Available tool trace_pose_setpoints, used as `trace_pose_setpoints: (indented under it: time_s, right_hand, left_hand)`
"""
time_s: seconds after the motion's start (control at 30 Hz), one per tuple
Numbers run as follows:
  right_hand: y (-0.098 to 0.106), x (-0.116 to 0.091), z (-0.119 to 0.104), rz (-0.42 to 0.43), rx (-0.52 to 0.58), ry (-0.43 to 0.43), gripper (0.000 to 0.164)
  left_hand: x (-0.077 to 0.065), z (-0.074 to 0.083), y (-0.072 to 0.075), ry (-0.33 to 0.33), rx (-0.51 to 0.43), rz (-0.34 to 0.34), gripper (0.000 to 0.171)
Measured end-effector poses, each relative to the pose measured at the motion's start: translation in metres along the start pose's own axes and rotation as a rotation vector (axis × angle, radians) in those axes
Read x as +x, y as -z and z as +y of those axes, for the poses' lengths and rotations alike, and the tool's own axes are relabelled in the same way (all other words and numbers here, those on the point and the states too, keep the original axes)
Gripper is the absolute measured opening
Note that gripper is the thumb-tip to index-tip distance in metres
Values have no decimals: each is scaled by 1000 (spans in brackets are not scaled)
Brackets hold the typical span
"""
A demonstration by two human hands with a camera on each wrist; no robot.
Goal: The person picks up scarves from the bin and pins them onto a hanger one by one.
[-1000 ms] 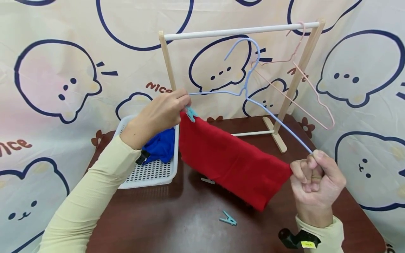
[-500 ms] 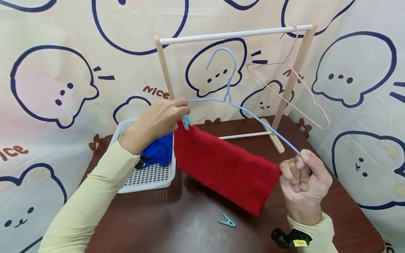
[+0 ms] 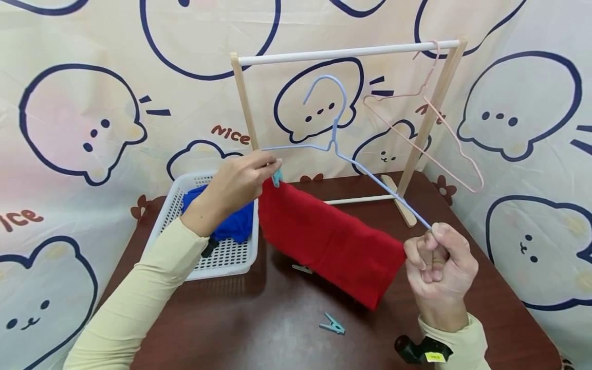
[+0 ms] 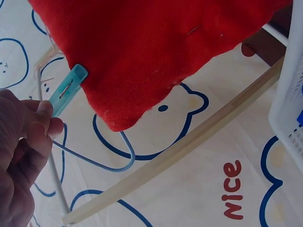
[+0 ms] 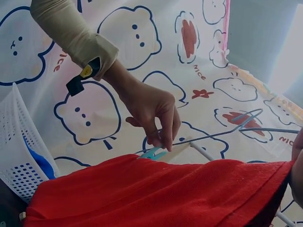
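Observation:
A red folded cloth (image 3: 328,231) hangs slanting below a light blue clothes hanger (image 3: 384,177), its left end higher. At the cloth's upper left corner, my left hand (image 3: 236,180) pinches a teal clothespin (image 3: 277,178) between thumb and fingers. The left wrist view shows this clothespin (image 4: 68,89) biting the cloth's edge, with the hanger's rounded end (image 4: 124,166) close by. My right hand (image 3: 441,262) grips the hanger's right end along with the cloth's right corner, fingers curled. In the right wrist view the left hand (image 5: 154,109) is over the cloth's far edge.
A wooden rack with a white rod (image 3: 347,53) stands behind, a pink hanger (image 3: 425,92) on its right. At left is a white basket (image 3: 231,262) with blue cloth (image 3: 238,223). On the brown table (image 3: 259,324) lie a teal clothespin (image 3: 333,325) and a pale one (image 3: 302,268).
The hanger and red cloth have shifted left, and the hanger's hook is lower against the rack. My right hand moved left with them; the left hand keeps its pinch on the clothespin.

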State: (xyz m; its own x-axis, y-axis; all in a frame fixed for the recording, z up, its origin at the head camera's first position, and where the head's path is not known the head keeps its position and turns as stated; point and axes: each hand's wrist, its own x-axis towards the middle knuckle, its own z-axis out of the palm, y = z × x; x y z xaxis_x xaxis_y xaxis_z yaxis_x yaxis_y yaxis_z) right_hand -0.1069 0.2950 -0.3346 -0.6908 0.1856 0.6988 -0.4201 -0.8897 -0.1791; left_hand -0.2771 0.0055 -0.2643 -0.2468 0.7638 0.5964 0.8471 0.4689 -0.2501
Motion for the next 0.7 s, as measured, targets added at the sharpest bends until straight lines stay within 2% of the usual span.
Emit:
trace_pose_setpoints:
  time_s: [0.2,0.3,0.37,0.53,0.6,0.7]
  right_hand:
    - [0,-3,1,-7,-15,-4,48]
    - [1,-4,1,23,-5,-1,49]
    - [3,-5,0,56,3,3,51]
    - [5,-6,-5,115,27,36,53]
    - [4,-4,-7,128,44,55,52]
    - [4,0,-9,153,43,76,52]
  left_hand:
    - [-3,1,-8,-29,25,41,31]
    - [-8,5,-8,-13,10,84,35]
    - [-13,13,-5,35,-28,122,36]
    - [-33,36,7,235,-126,205,31]
    - [-45,46,6,283,-144,251,30]
    - [-67,60,0,317,-175,357,28]
